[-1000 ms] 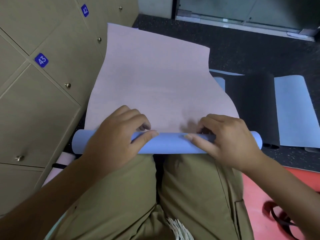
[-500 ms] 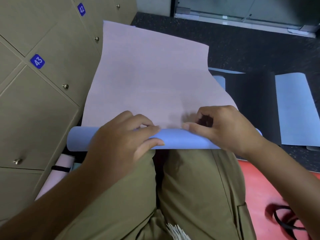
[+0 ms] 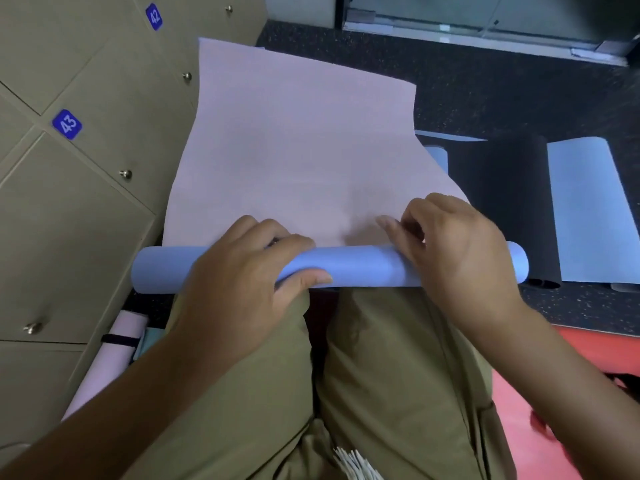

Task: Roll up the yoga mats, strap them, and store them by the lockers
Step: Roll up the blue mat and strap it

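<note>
Left hand [image 3: 239,285] curled over the rolled part of the yoga mat [image 3: 294,161], fingers on the far side of the roll and thumb along the near side, gripping it. Right hand [image 3: 457,258] also laid over the roll near its right end, fingers bent, fingertips touching the flat pink surface just behind the roll.

Mat pink on the upper face and blue on the outside of the roll; rolled portion lying across the floor just in front of the knees in olive trousers [image 3: 311,393], the rest spread flat away, beside the lockers [image 3: 69,202].

Locker doors closed, with blue number plates 42 and 43. At their foot, a rolled pink mat [image 3: 114,344] with a dark strap around it. To the right, a black mat [image 3: 509,209] and a blue mat [image 3: 588,213] lying on the dark floor [image 3: 485,91].
</note>
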Motion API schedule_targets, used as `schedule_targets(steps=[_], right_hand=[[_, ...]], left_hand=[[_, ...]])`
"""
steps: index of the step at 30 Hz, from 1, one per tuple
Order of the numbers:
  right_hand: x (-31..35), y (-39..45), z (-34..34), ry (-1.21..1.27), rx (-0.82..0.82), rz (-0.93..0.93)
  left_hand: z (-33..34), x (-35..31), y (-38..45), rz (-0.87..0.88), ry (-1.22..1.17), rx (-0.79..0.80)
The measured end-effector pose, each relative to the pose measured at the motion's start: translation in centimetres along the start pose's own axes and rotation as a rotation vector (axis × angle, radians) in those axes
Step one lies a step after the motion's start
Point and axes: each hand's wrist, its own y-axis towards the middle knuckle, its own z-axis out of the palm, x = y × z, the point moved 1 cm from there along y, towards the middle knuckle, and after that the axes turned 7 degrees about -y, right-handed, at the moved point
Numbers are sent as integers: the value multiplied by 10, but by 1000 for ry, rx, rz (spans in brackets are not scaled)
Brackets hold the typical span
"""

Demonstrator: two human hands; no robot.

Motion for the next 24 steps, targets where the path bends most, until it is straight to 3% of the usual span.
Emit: schedule_targets(steps=[8,15,19,24], right_hand=[[6,-28,-6,2,18,13],[-1,-10,3,71,129,25],[-5,7,4,62,320,72],[-12,20,1,138,479,117]], left_hand=[[-11,7,29,-228,-236,216],[-9,11,42,-264,-341,120],[-9,12,44,-151,-315,64],[-3,10,29,112,-62,-6]])
